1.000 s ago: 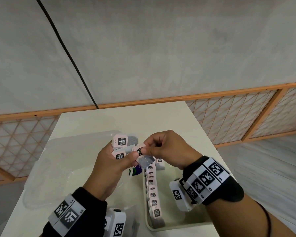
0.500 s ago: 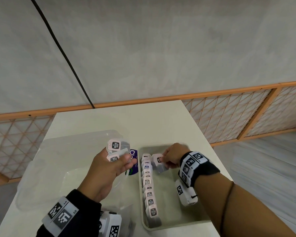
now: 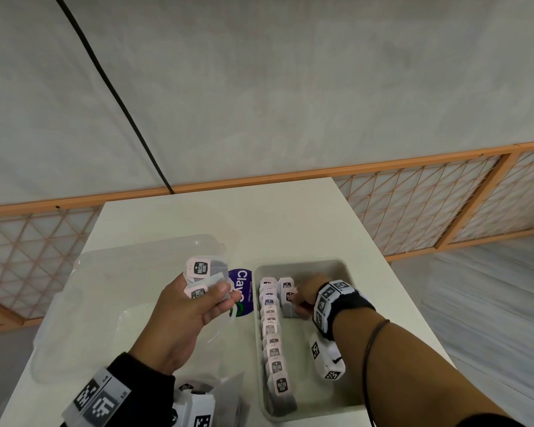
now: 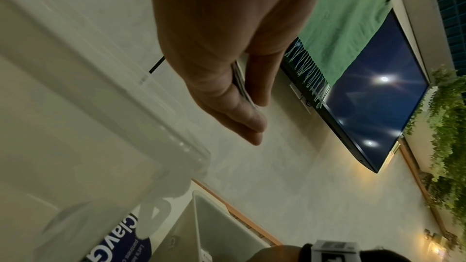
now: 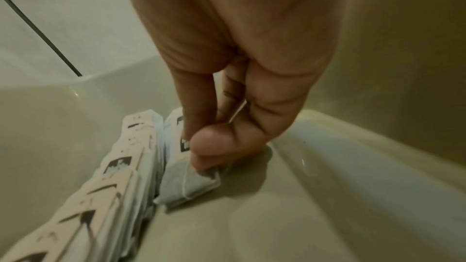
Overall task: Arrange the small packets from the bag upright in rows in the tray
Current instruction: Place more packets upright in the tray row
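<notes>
A beige tray (image 3: 347,274) lies on the right of the table. Along its left side stands a row of several small pink-tagged packets (image 3: 272,334). A second row begins at the far end with one upright packet (image 3: 285,284). My right hand (image 3: 297,303) pinches another packet (image 3: 288,298) just in front of it, its lower edge on the tray floor; the right wrist view shows thumb and fingers of this hand (image 5: 201,146) on this packet (image 5: 189,184). Over the clear bag (image 3: 121,288), my left hand (image 3: 210,292) grips a small bunch of packets (image 3: 199,269).
The bag carries a purple label (image 3: 242,286) and covers the table's left half; its crumpled near end (image 3: 225,392) lies by my left wrist. The tray's right half (image 3: 327,392) holds no packets. The table edge (image 3: 398,291) runs close to the tray's right side.
My right hand took one packet from the bunch in my left hand, carried it to the tray's far end and lowered it beside the long row. The left hand stayed over the bag.
</notes>
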Available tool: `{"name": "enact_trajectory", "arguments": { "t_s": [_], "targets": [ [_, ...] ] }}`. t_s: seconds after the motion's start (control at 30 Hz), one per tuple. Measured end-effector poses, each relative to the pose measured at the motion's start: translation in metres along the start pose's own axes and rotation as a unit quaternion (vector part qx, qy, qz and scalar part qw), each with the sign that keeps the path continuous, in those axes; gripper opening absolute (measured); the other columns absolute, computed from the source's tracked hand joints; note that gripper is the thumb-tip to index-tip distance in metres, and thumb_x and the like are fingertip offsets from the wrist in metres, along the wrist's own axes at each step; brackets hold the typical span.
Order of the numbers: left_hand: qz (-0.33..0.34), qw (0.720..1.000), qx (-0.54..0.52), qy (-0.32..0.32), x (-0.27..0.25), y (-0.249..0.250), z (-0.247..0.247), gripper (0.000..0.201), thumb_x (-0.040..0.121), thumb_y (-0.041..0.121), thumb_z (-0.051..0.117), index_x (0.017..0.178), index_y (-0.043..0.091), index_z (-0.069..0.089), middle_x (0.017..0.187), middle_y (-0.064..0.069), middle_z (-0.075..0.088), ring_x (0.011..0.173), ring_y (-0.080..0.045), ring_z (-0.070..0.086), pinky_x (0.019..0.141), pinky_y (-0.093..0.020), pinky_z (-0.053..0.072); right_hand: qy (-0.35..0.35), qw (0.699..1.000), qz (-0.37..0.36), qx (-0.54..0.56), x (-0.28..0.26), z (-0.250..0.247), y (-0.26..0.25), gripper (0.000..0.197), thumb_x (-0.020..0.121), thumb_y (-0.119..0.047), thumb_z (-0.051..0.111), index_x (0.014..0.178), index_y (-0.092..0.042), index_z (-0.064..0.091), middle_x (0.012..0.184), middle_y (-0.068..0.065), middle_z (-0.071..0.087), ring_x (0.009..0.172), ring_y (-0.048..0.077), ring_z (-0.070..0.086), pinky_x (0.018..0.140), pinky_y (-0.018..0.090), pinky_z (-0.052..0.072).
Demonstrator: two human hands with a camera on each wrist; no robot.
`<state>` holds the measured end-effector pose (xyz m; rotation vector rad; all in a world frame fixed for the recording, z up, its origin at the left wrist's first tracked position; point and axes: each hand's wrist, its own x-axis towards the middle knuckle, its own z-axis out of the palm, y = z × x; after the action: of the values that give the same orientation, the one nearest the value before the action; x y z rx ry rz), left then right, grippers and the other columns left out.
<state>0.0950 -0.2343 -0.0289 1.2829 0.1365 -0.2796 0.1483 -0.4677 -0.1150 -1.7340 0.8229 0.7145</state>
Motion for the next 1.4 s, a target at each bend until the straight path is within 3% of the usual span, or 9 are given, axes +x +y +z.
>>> {"name": "enact_trajectory", "arguments": {
  "t_s": [0.17,0.4,0.5,0.63,0.77,0.93,1.07,1.2,1.4],
  "targets": [
    [-0.007,1.000,0.004,-0.013,-0.001,-0.001,0.003,0.020,0.084,-0.004,0.062,0.104,0.001,0.060,0.080,-0.011,0.071,0.085,-0.034,0.071,0.068,-0.027,0.060,0.030,0.981,-0.048,-0.185,0.006,0.001,0.002,0.020,0.093,-0.021,0.058,0.076,-0.011,0.053,0.078,0.008,0.060,0.058,0.015,0.061,0.050,0.016,0.047],
    [-0.060,0.996,-0.035,-0.058,-0.004,0.004,0.005,0.018,0.091,0.000,0.052,0.107,0.003,0.060,0.097,-0.018,0.072,0.089,-0.039,0.070,0.072,-0.033,0.060,0.068,0.893,-0.088,-0.436,0.008,0.006,-0.003,0.031,0.094,-0.039,0.048,0.086,-0.014,0.064,0.104,0.013,0.067,0.087,0.022,0.059,0.077,0.027,0.046],
    [-0.083,0.993,-0.047,-0.069,-0.005,0.006,0.004,0.022,0.095,0.003,0.046,0.113,0.000,0.058,0.101,-0.024,0.070,0.090,-0.043,0.068,0.074,-0.036,0.060,0.071,0.903,-0.096,-0.412,-0.005,0.003,-0.004,0.026,0.091,-0.035,0.055,0.076,-0.014,0.059,0.102,0.011,0.069,0.082,0.018,0.055,0.082,0.028,0.048],
    [-0.083,0.993,0.003,-0.086,-0.006,0.008,0.003,0.022,0.095,0.003,0.047,0.115,0.002,0.058,0.099,-0.023,0.071,0.087,-0.041,0.069,0.072,-0.034,0.060,0.035,0.953,-0.173,-0.246,-0.036,-0.008,-0.019,0.027,0.091,-0.024,0.057,0.066,-0.012,0.054,0.053,0.000,0.065,0.045,0.011,0.057,0.054,0.022,0.047],
    [-0.088,0.988,0.061,-0.113,-0.007,0.008,0.008,0.022,0.096,0.003,0.047,0.114,0.005,0.059,0.103,-0.022,0.070,0.087,-0.040,0.069,0.068,-0.031,0.060,-0.039,0.932,-0.359,-0.033,-0.095,-0.011,-0.035,0.021,0.089,-0.032,0.064,0.092,-0.011,0.065,0.083,0.003,0.068,0.065,0.012,0.060,0.057,0.021,0.046],
    [-0.092,0.976,0.123,-0.154,-0.008,0.007,0.020,0.021,0.097,0.005,0.047,0.112,0.012,0.060,0.095,-0.015,0.072,0.083,-0.037,0.071,0.069,-0.030,0.059,-0.051,0.878,-0.454,-0.141,-0.131,-0.007,-0.041,0.021,0.080,-0.027,0.075,0.100,-0.025,0.071,0.087,-0.006,0.072,0.074,0.011,0.063,0.076,0.026,0.052],
    [-0.094,0.975,0.125,-0.161,-0.008,0.005,0.020,0.021,0.096,0.004,0.048,0.111,0.014,0.061,0.088,-0.008,0.073,0.082,-0.037,0.071,0.068,-0.029,0.059,-0.040,0.876,-0.454,-0.157,-0.127,-0.006,-0.037,0.013,0.079,-0.018,0.076,0.091,-0.019,0.074,0.075,-0.001,0.069,0.069,0.010,0.059,0.076,0.028,0.051],
    [-0.099,0.978,0.123,-0.134,-0.007,0.002,0.016,0.022,0.096,0.003,0.048,0.111,0.013,0.062,0.094,-0.012,0.072,0.083,-0.038,0.071,0.067,-0.029,0.060,-0.049,0.901,-0.418,-0.110,-0.117,-0.014,-0.033,0.007,0.080,-0.011,0.074,0.086,-0.014,0.073,0.059,-0.015,0.061,0.055,-0.003,0.052,0.057,0.010,0.042],
    [-0.104,0.984,0.117,-0.089,-0.001,-0.001,0.009,0.019,0.095,0.001,0.049,0.109,0.006,0.061,0.102,-0.022,0.069,0.083,-0.039,0.071,0.063,-0.028,0.060,0.001,0.979,-0.190,-0.074,-0.057,-0.029,-0.022,0.005,0.084,-0.005,0.064,0.079,-0.007,0.065,0.066,0.007,0.060,0.059,0.016,0.052,0.052,0.025,0.040]
  ]
}}
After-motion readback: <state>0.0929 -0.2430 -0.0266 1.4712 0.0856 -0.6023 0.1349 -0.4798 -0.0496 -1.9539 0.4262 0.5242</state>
